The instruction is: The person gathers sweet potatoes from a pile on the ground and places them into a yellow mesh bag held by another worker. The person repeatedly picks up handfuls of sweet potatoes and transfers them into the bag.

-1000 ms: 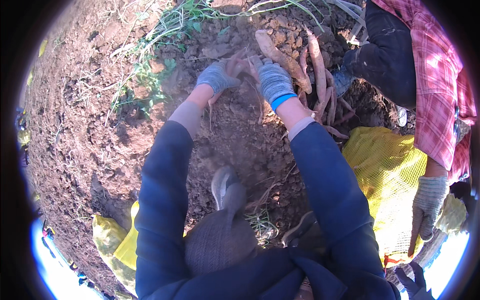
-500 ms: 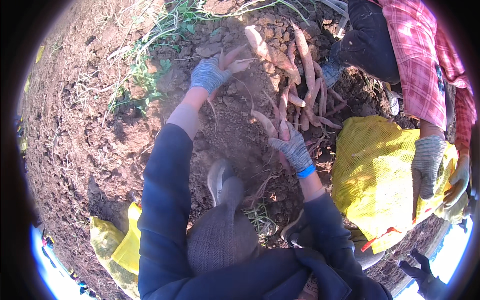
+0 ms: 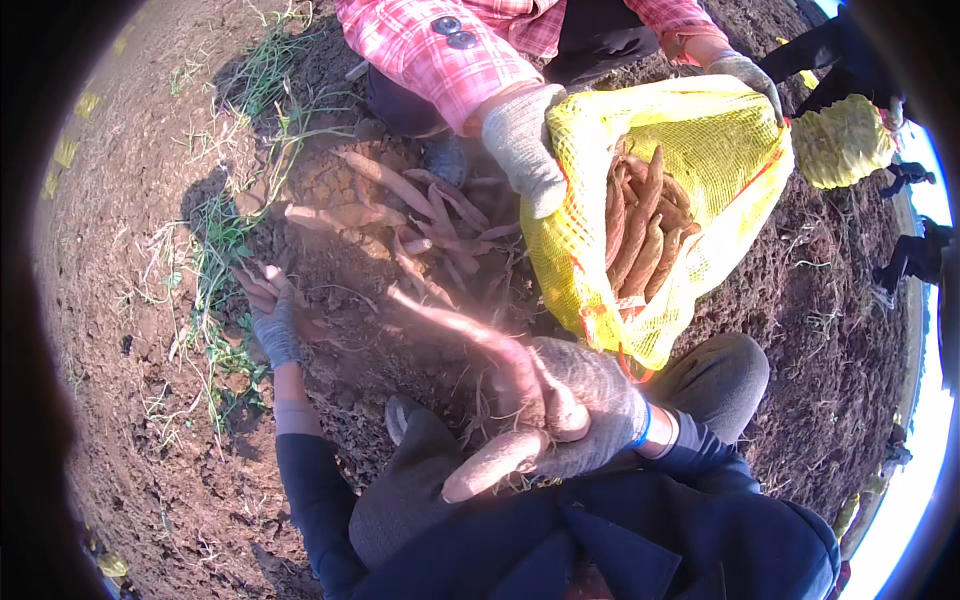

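My right hand [image 3: 598, 405], in a grey knit glove, is closed around several long pinkish sweet potatoes [image 3: 512, 365] raised close to my body. Further off to the left, my gloved left hand [image 3: 274, 325] grips slender sweet potatoes [image 3: 262, 287] low over the soil. Between the hands and the other person lies a heap of sweet potatoes [image 3: 440, 222] on loose earth. A yellow mesh bag [image 3: 560, 285], its mouth open toward me, has several sweet potatoes [image 3: 645, 235] inside. Another person's gloved hands [image 3: 522, 145] hold its rim.
Green vines [image 3: 215, 235] and dry stems run along the left. The other person, in a pink plaid shirt [image 3: 425, 60], crouches beyond the heap. A filled yellow mesh bag [image 3: 845, 140] and people in dark clothes are at the far right. My bent knee [image 3: 725, 375] is beside the open bag.
The view has turned right. My right hand has lifted sweet potatoes from the heap toward my body. The other person now holds the yellow bag open and upright. My left hand still grips sweet potatoes.
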Tool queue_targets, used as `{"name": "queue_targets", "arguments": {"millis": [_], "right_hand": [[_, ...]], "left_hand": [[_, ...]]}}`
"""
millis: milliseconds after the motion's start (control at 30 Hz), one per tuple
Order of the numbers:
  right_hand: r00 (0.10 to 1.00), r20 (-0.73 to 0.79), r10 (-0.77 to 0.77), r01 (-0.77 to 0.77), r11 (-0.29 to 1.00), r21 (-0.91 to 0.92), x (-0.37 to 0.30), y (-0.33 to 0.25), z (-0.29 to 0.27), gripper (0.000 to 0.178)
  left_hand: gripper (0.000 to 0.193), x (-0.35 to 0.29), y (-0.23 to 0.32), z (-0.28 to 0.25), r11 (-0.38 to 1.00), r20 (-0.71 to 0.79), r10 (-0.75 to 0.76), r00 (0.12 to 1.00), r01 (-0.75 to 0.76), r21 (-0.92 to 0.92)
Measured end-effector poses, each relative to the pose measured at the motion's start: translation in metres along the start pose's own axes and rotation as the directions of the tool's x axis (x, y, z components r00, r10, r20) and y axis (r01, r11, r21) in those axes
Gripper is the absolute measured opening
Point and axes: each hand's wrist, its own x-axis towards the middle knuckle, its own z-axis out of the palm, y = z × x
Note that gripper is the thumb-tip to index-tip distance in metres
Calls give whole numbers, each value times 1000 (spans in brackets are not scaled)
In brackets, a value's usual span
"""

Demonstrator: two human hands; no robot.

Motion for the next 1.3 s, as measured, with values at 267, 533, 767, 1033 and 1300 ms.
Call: {"name": "queue_targets", "arguments": {"millis": [267, 533, 767, 1033, 1300], "right_hand": [[579, -812, 69, 195, 956, 220, -42, -8, -118, 61], [295, -897, 330, 182, 902, 392, -76, 74, -122, 76], [960, -146, 239, -274, 690, -670, -125, 49, -89, 37], [757, -389, -526, 180, 739, -649, -117, -16, -61, 24], [986, -162, -24, -27, 951, -307, 9, 117, 81, 43]], "left_hand": [[65, -133, 270, -115, 420, 270, 449, 851, 66, -905], [37, -246, 441, -24, 704, 593, 631, 501, -48, -708], [47, -268, 474, 66, 919, 770, 368, 521, -78, -386], [43, -117, 371, -3, 469, 242, 727, 642, -209, -858], [48, 23, 148, 47, 916, 233, 390, 891, -401, -2]]}}
